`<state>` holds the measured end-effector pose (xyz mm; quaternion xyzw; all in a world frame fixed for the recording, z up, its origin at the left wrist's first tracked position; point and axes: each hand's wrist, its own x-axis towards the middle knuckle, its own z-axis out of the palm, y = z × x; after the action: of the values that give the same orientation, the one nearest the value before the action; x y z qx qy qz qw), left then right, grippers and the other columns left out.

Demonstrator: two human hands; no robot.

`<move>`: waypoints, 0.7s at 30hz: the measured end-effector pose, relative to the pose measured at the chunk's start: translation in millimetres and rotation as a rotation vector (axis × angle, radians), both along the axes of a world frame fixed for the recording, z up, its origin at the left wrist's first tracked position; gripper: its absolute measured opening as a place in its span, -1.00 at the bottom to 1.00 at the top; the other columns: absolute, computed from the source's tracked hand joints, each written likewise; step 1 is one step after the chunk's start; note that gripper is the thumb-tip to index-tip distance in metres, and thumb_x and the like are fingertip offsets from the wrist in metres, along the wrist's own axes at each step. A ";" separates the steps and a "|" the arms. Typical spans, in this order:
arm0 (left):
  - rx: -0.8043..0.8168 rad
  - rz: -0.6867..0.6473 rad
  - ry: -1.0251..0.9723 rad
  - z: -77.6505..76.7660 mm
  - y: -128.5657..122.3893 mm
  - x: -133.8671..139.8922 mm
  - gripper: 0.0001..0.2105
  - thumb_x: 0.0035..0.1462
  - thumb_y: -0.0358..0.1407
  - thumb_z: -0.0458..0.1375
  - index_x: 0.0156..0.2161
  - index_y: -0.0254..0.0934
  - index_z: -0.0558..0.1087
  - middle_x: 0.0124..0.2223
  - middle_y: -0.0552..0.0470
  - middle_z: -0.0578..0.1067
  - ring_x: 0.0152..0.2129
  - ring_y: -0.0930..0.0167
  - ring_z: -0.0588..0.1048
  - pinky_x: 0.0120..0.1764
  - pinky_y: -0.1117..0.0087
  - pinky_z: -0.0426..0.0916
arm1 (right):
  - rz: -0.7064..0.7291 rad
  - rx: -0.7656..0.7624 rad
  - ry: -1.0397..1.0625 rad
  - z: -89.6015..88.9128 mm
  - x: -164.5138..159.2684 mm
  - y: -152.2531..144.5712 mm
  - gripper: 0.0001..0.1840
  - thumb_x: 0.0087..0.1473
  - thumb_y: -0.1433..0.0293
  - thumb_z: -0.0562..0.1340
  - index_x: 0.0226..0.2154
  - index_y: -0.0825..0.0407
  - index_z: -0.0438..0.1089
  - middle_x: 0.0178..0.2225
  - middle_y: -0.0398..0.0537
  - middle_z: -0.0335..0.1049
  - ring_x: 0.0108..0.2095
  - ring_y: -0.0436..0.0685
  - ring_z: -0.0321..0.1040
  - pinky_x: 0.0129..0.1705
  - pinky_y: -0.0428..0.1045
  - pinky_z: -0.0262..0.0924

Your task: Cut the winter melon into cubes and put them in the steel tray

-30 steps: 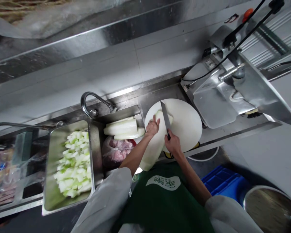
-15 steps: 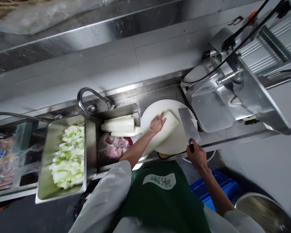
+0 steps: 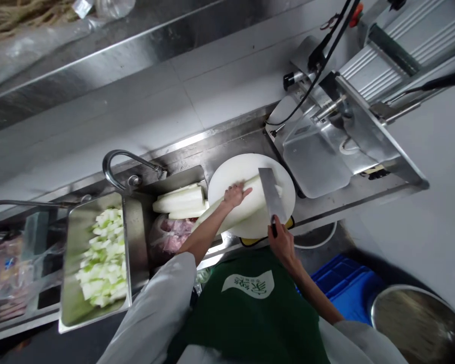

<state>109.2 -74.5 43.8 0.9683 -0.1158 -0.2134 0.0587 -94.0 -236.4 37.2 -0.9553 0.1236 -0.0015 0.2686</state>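
A long, pale peeled gourd lies slantwise across the round white cutting board. Over its top, my left hand curves and holds it against the board, thumb stretched to the right. My right hand is closed around the dark handle of a cleaver. The broad blade stands at the gourd's right end; whether it has entered the flesh I cannot tell. A small white piece shows just right of the blade. My left forearm covers the gourd's near end.
Left of the board, a sink holds more peeled gourd pieces and bagged pink meat. Farther left stands a steel pan of chopped pale-green chunks. A faucet arches behind. A metal slicing machine borders the board's right side.
The cleaver has moved left from beside the gourd to its right end. My left hand stays on the gourd, its fingers now more curled. The camera view has shifted.
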 end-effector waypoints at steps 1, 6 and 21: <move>0.001 0.023 0.008 0.3 0.6 0.3 -0.36 0.35 0.19 -0.19 0.27 -0.22 0.27 0.14 -0.27 0.47 0.08 0.09 0.46 0.04 0.20 0.38 | 0.010 0.014 0.007 1.8 3.5 13.7 -0.42 0.35 0.25 0.00 0.28 0.20 0.24 -0.13 0.22 0.51 -0.23 0.23 0.48 -0.20 0.03 0.32; -0.051 0.133 0.063 0.5 7.9 -2.1 -0.44 0.40 0.11 -0.17 0.18 -0.32 0.27 0.07 -0.30 0.52 0.03 0.12 0.52 0.01 0.21 0.40 | 0.062 0.016 0.146 16.5 21.6 59.1 -0.44 0.36 0.32 0.02 0.33 0.17 0.20 -0.12 0.19 0.49 -0.25 0.21 0.48 -0.21 0.02 0.30; -0.120 0.182 0.067 -10.0 19.0 -4.5 -0.54 0.41 -0.04 -0.07 0.17 -0.41 0.22 0.06 -0.35 0.52 0.03 0.08 0.54 -0.02 0.18 0.42 | 0.092 -0.073 0.310 25.8 13.8 81.5 -0.43 0.40 0.31 -0.01 0.37 0.14 0.13 -0.10 0.22 0.46 -0.23 0.22 0.49 -0.20 0.03 0.27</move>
<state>104.7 -55.4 33.9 0.9618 -0.0381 -0.2323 0.1394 -80.3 -154.9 63.0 -0.9578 0.1195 0.1538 0.2113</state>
